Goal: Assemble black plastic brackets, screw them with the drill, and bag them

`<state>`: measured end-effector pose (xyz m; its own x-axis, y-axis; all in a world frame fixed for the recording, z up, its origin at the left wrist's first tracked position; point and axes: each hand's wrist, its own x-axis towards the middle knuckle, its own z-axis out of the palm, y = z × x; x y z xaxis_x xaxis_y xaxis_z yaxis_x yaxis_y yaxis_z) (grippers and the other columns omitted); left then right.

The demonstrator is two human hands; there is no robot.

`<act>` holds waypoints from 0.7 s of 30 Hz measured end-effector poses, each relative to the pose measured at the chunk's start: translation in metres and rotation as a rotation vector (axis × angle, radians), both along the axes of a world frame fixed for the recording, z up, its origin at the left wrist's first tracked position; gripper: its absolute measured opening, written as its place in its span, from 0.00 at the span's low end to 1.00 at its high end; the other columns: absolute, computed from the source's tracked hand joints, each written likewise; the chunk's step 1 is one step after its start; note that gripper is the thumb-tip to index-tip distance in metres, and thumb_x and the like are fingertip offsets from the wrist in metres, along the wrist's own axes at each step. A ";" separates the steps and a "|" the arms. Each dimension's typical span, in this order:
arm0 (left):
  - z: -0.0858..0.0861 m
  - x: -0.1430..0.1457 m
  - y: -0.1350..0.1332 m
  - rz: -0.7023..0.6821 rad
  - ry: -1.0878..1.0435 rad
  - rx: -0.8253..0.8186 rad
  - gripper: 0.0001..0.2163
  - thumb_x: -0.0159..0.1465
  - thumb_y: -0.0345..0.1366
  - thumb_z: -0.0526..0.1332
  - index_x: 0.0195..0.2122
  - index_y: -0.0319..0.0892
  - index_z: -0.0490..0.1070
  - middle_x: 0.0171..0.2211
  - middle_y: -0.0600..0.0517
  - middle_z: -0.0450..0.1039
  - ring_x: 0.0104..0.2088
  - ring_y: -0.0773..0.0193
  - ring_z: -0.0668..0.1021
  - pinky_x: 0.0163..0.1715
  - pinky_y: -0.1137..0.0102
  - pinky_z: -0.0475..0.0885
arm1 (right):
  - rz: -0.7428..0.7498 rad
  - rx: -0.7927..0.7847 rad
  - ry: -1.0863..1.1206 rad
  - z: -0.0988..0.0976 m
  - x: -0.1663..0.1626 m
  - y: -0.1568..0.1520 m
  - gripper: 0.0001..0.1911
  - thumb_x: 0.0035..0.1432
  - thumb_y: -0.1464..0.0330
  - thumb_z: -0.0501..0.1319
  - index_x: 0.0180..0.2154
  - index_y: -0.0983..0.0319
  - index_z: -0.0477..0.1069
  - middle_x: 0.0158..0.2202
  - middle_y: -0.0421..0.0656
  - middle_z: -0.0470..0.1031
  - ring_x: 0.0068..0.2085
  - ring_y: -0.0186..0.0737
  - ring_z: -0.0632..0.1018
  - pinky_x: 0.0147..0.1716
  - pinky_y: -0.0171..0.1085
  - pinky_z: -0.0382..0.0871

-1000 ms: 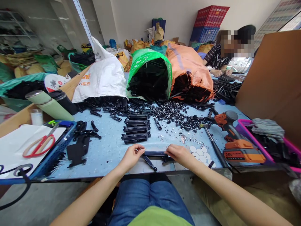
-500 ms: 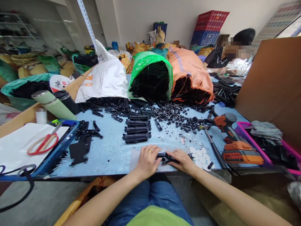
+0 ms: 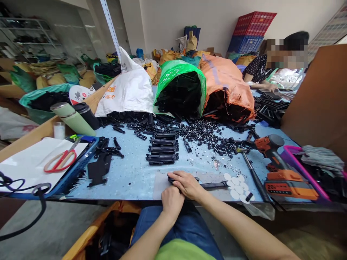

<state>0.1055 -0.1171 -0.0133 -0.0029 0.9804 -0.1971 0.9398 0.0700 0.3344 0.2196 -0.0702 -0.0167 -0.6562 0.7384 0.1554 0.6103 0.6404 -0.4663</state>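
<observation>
My right hand [image 3: 187, 185], shifted leftward to join my left hand [image 3: 172, 199], its grip unclear, clasps a slim black plastic piece [image 3: 170, 178], suggesting two-handed work.

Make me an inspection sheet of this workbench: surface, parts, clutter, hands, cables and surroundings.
Surface: blue table, strewn with small bits.
Parts: black piece at the right fingers; black bar to the right of the hands; black assemblies in a row behind.
Clutter: loose screws, white discs, hammer, drill; scissors on paper.
Hands: right hand over the piece, left hand curled against it; grip partly hidden.
Cables: black cord hanging over the front edge at left.
Surroundings: white sack, green sack, orange sack behind; co-worker at right rear.
</observation>
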 end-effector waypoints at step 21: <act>0.024 -0.023 0.027 -0.771 -0.189 0.625 0.24 0.66 0.49 0.43 0.23 0.39 0.66 0.21 0.47 0.69 0.23 0.62 0.71 0.22 0.70 0.62 | -0.124 0.284 0.015 0.034 0.113 -0.038 0.29 0.58 0.46 0.46 0.20 0.62 0.61 0.19 0.41 0.63 0.22 0.34 0.64 0.23 0.35 0.51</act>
